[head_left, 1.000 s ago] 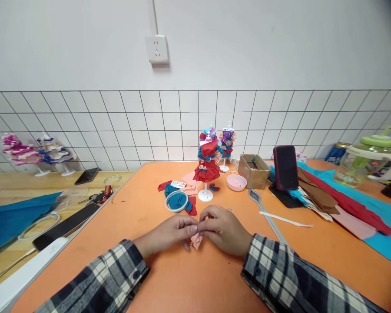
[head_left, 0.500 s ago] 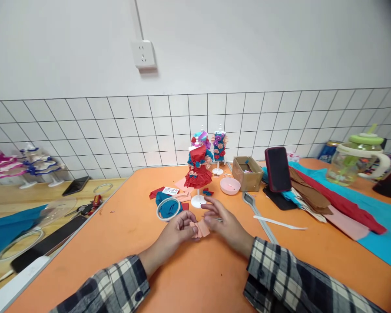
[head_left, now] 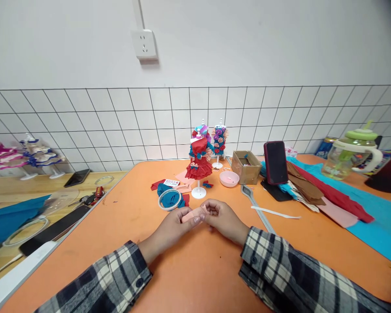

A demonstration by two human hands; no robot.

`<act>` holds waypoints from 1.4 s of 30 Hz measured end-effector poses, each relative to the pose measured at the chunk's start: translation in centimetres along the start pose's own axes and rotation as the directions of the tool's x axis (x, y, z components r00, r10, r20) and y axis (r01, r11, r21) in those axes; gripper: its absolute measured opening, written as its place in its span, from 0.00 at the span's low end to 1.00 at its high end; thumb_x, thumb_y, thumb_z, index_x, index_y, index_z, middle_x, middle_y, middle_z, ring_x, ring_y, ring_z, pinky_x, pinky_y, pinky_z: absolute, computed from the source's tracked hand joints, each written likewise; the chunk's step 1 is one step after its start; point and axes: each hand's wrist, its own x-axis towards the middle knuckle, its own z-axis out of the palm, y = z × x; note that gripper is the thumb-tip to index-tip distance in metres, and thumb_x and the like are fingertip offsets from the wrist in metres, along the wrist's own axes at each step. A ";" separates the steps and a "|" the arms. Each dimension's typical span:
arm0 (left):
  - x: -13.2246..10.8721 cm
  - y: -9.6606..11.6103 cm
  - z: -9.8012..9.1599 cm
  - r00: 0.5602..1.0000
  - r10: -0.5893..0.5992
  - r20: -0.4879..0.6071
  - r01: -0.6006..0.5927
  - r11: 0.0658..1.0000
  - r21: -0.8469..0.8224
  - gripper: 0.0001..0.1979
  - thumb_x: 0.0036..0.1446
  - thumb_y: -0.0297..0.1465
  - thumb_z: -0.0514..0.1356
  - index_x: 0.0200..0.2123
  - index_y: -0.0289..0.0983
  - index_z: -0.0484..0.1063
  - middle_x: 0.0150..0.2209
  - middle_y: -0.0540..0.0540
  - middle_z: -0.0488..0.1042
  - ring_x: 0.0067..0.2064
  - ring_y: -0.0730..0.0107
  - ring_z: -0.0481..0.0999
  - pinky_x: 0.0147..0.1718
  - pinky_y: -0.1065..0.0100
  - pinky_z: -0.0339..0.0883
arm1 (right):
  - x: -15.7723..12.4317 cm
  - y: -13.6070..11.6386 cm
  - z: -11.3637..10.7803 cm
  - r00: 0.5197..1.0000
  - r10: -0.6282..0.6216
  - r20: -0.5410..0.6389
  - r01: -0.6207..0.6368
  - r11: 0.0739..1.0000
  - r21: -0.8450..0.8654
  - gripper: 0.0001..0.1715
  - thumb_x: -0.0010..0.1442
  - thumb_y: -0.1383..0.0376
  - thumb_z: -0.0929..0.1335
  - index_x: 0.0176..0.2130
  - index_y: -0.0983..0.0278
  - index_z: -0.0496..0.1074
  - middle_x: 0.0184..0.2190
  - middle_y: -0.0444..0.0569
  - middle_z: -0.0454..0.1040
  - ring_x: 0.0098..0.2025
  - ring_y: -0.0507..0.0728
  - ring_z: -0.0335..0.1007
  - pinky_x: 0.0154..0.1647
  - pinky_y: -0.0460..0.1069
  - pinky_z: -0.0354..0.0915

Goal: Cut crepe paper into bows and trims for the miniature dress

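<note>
Both my hands meet low over the orange table (head_left: 124,217), pinching one small pink paper piece (head_left: 192,214) between them. My left hand (head_left: 172,226) grips its left end with thumb and fingertips closed. My right hand (head_left: 223,219) holds the right end, fingers curled. Just beyond my hands stands a small mannequin in a red paper dress (head_left: 198,163) on a white stand. A second decorated mannequin (head_left: 219,141) stands behind it.
A tape roll (head_left: 169,200) lies on teal and red scraps left of the stand. A pink bowl (head_left: 229,178), cardboard box (head_left: 246,166), propped phone (head_left: 275,162), metal ruler (head_left: 257,206) and coloured paper sheets (head_left: 332,195) lie to the right. A green-lidded bottle (head_left: 352,154) stands far right.
The pink piece has gone from a hanging, bunched shape to a narrow strip held level between both hands. The view has shifted slightly.
</note>
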 end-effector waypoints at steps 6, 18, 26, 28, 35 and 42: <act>-0.1 0.0 -0.7 0.989 -0.122 0.081 0.131 0.983 -0.129 0.12 0.45 0.36 0.66 0.29 0.33 0.71 0.24 0.51 0.69 0.26 0.73 0.66 0.26 0.72 0.57 | 0.3 0.2 -1.0 0.997 0.044 -0.059 -0.040 0.997 0.067 0.18 0.50 0.53 0.69 0.32 0.65 0.66 0.24 0.40 0.61 0.23 0.48 0.58 0.20 0.43 0.62; 0.2 -0.6 -1.6 0.973 -0.228 0.046 0.216 0.815 -0.538 0.10 0.52 0.33 0.66 0.33 0.32 0.72 0.26 0.49 0.72 0.26 0.76 0.70 0.29 0.73 0.65 | 0.3 -1.2 -5.8 0.999 0.015 -0.045 -0.047 0.325 -0.945 0.15 0.61 0.65 0.61 0.41 0.62 0.75 0.40 0.51 0.74 0.43 0.57 0.69 0.38 0.48 0.58; 0.2 -0.6 -1.6 0.976 -0.212 0.040 0.197 0.804 -0.562 0.10 0.51 0.33 0.67 0.33 0.32 0.73 0.26 0.49 0.73 0.26 0.76 0.70 0.28 0.74 0.64 | -0.3 -1.1 -4.5 0.989 0.145 0.019 -0.001 0.138 -0.990 0.11 0.60 0.70 0.62 0.37 0.66 0.73 0.36 0.56 0.73 0.39 0.60 0.72 0.33 0.49 0.57; 0.2 -0.6 -1.7 0.979 -0.202 0.025 0.180 0.805 -0.566 0.10 0.52 0.32 0.67 0.34 0.32 0.74 0.29 0.47 0.75 0.27 0.77 0.71 0.29 0.74 0.65 | -0.4 -1.0 -4.0 0.990 0.138 0.015 -0.003 0.131 -0.991 0.12 0.59 0.74 0.61 0.37 0.67 0.72 0.37 0.57 0.73 0.38 0.61 0.73 0.33 0.49 0.58; 0.3 -0.4 -1.9 0.979 -0.189 -0.077 0.114 0.818 -0.563 0.11 0.51 0.31 0.67 0.37 0.32 0.74 0.36 0.44 0.77 0.30 0.75 0.73 0.33 0.73 0.67 | -0.1 -0.6 -3.6 0.999 0.042 -0.021 -0.029 0.199 -0.980 0.11 0.61 0.71 0.60 0.41 0.64 0.68 0.35 0.53 0.74 0.37 0.59 0.72 0.32 0.49 0.60; 0.3 -0.2 -1.9 0.982 -0.139 -0.125 0.051 0.842 -0.537 0.16 0.49 0.32 0.68 0.41 0.33 0.73 0.37 0.44 0.77 0.32 0.72 0.74 0.32 0.72 0.66 | -0.7 -0.6 -2.3 0.925 0.332 0.188 -0.255 0.904 -0.344 0.19 0.50 0.64 0.71 0.41 0.62 0.62 0.35 0.42 0.67 0.22 0.45 0.65 0.19 0.42 0.61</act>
